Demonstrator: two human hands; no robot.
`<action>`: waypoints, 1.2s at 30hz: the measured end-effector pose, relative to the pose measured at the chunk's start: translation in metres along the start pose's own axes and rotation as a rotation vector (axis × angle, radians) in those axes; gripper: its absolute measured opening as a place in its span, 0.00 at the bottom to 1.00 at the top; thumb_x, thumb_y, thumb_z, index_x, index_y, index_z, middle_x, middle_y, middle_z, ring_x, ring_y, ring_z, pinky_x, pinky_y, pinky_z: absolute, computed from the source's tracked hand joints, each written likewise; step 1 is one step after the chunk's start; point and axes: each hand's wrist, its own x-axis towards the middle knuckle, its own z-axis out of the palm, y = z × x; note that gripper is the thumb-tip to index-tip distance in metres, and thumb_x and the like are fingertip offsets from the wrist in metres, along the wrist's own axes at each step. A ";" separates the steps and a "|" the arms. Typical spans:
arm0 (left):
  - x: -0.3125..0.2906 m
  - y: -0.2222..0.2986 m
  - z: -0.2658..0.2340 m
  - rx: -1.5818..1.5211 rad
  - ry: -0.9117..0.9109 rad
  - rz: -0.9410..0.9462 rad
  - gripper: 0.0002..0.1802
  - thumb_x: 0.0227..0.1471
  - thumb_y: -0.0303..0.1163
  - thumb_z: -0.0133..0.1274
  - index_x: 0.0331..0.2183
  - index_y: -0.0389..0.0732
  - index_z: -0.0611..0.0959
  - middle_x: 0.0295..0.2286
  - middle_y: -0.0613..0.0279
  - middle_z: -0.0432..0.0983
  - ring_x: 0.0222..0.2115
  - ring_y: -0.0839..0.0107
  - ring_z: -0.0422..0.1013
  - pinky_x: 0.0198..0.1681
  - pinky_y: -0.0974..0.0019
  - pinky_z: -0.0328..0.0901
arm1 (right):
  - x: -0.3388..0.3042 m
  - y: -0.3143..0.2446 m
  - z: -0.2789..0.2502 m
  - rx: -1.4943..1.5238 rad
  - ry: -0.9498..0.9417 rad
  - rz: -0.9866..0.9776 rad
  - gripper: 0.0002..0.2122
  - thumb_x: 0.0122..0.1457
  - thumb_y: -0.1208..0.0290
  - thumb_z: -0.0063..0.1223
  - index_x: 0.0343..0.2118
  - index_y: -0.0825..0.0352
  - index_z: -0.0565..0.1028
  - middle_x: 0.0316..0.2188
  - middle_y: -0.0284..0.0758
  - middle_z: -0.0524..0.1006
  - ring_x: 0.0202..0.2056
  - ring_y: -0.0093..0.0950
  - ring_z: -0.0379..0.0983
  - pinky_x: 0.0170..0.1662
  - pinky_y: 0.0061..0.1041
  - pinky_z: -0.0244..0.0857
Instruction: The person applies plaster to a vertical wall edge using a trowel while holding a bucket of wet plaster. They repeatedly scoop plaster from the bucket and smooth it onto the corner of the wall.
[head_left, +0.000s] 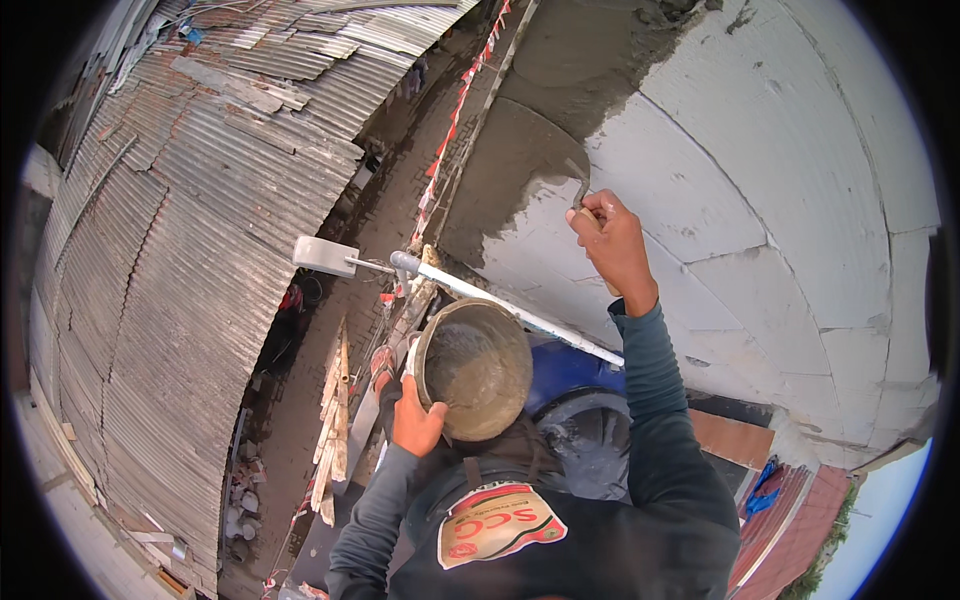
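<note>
My right hand [613, 243] is closed round the wooden handle of a trowel [581, 184]. The trowel's bent metal neck leads to the wet grey mortar [540, 125] spread on the pale block wall [690, 160]; mortar hides the outline of its blade. Lower down, my left hand [417, 420] grips the rim of a round bucket [508, 335], thumb over the edge. The bucket is tilted so its inside faces up, with some grey mortar coating the bottom. Bare pale blocks with visible joints lie to the right of the mortar.
A white pipe [520, 316] crosses between bucket and wall, near a grey lamp-like box [325, 256] on an arm. Red-and-white tape [448, 140] runs above a paved alley. Corrugated roofing [190, 230] fills the left. Wood strips [332, 430] and a blue drum [565, 372] are close by.
</note>
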 end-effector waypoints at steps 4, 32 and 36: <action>-0.002 0.003 -0.002 -0.097 -0.007 -0.008 0.29 0.46 0.28 0.58 0.50 0.29 0.69 0.38 0.29 0.80 0.43 0.33 0.77 0.48 0.47 0.70 | -0.004 -0.015 -0.011 0.168 0.067 0.015 0.11 0.62 0.70 0.64 0.40 0.72 0.75 0.25 0.35 0.78 0.25 0.20 0.72 0.30 0.26 0.66; -0.062 -0.052 -0.017 -0.519 0.041 -0.365 0.32 0.43 0.23 0.58 0.54 0.32 0.72 0.44 0.55 0.75 0.41 0.67 0.74 0.43 0.66 0.72 | 0.018 0.063 0.247 1.059 0.241 -0.037 0.10 0.70 0.70 0.55 0.45 0.69 0.68 0.33 0.36 0.78 0.29 0.20 0.74 0.33 0.24 0.72; -0.062 -0.055 -0.016 -0.515 0.052 -0.355 0.31 0.43 0.23 0.57 0.53 0.32 0.73 0.44 0.56 0.76 0.41 0.67 0.74 0.42 0.66 0.72 | 0.027 0.079 0.265 0.987 0.300 -0.041 0.12 0.70 0.67 0.56 0.46 0.69 0.69 0.34 0.35 0.78 0.30 0.20 0.74 0.35 0.24 0.72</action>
